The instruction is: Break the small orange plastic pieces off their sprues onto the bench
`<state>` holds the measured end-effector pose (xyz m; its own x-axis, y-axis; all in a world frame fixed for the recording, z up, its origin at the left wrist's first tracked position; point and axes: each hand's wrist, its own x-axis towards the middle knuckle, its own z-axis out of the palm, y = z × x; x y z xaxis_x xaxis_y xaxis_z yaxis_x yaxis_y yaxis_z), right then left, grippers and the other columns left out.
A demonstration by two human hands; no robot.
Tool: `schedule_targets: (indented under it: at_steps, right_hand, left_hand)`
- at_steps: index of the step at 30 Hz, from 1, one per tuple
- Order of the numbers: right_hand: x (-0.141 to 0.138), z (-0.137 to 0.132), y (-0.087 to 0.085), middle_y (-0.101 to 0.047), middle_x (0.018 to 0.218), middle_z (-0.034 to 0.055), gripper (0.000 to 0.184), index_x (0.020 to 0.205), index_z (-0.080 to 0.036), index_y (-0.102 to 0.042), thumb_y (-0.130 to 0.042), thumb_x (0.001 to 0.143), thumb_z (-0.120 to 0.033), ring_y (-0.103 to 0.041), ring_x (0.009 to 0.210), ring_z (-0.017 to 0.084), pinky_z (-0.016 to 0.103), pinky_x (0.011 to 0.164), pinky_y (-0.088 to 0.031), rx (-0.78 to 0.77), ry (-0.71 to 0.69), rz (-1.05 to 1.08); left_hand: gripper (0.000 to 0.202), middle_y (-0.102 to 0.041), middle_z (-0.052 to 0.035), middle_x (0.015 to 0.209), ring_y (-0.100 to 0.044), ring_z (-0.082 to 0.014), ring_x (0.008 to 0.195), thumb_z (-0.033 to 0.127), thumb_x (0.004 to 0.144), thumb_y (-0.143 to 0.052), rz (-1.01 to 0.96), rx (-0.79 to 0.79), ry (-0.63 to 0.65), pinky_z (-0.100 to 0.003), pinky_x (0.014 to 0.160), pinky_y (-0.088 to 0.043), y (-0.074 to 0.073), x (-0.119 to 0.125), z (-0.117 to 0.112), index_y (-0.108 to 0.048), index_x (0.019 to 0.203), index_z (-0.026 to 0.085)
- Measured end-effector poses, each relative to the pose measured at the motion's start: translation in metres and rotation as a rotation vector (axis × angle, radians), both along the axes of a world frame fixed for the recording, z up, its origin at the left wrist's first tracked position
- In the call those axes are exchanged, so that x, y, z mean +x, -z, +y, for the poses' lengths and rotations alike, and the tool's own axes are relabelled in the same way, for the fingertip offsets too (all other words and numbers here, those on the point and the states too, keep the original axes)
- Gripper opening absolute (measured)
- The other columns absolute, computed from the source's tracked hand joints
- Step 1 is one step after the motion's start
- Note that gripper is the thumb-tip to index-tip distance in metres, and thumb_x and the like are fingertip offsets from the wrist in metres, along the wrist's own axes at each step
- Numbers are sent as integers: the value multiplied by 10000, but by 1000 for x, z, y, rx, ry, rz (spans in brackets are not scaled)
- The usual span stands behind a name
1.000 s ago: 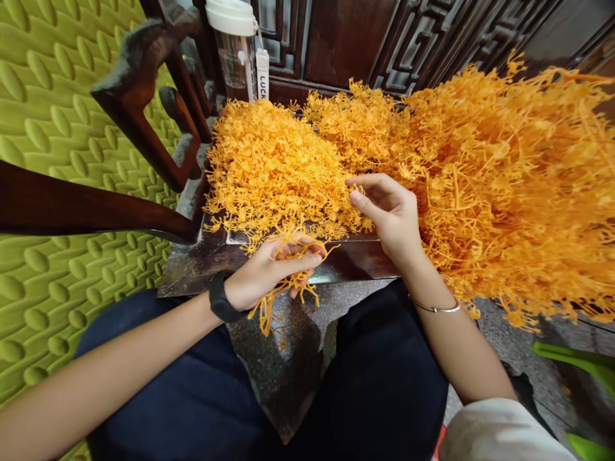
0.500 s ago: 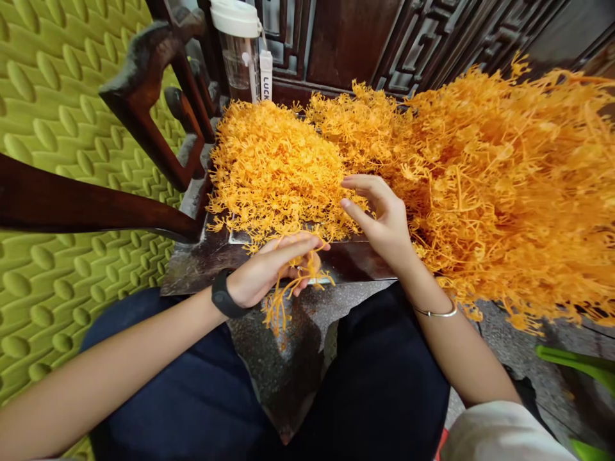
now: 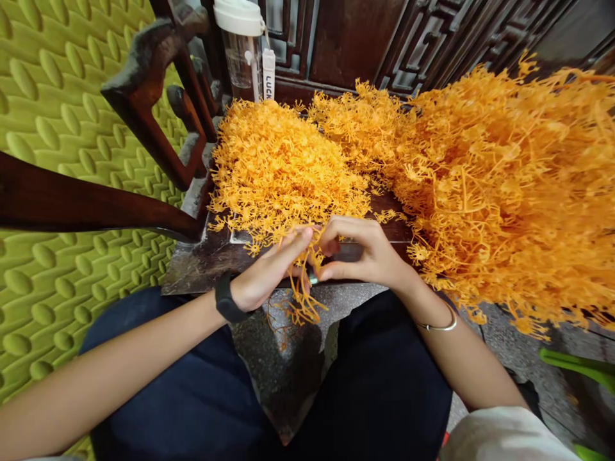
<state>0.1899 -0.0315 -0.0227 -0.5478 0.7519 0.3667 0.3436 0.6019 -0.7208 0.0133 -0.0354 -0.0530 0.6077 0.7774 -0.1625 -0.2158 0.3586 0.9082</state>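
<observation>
Your left hand (image 3: 270,270) grips orange sprigs (image 3: 305,308); whether your right hand (image 3: 372,253) pinches them, I cannot tell; hard tugging could snap them.

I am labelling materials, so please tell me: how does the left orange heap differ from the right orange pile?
The left heap is smaller; the right pile is bigger. The left heap shows mostly short pieces, while the right pile shows longer stems. Both are orange, with thin branching tips.
</observation>
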Motion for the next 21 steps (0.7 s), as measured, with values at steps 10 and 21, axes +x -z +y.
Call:
schedule_targets:
  at_steps: [10,21]
  right_hand:
    - [8,1,1,-610,778,14,45,836,-165,-581,-586,811,-201,-583,709,106,239,684,-469,-175,43,81]
    - [-2,1,8,-516,820,9,75,944,-178,-517,-478,895,-219,-513,737,93,221,671,-443,-202,37,128]
  left_hand:
    - [179,-532,-44,1029,-537,-165,894,233,778,-591,-65,36,-90,-257,593,-562,-3,-3,7,-603,949,177]
    - [273,-586,10,687,-590,-107,579,156,658,-696,65,26,37,-208,496,-494,-7,-6,8,-535,878,131]
